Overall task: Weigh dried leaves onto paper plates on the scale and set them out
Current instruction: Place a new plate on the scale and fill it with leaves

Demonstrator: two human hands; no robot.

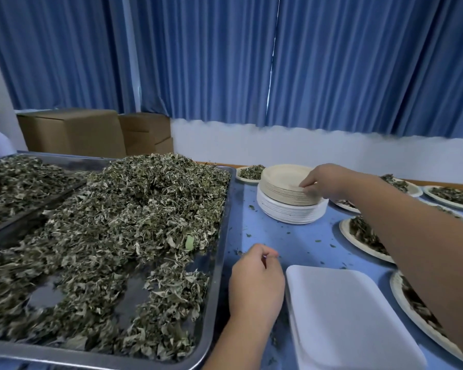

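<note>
- Your right hand (321,182) pinches the top rim of the plate stack (281,184);
- Your left hand (257,280), fingers curled, contents indeterminate, sits between tray (220,263) edge and scale (345,316).

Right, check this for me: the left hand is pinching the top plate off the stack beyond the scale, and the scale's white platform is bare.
One thing is wrong: the head view shows the right hand, not the left, pinching the rim of the top plate on the plate stack. The left hand is down beside the metal tray. The scale's white platform is bare, as you said.
</note>
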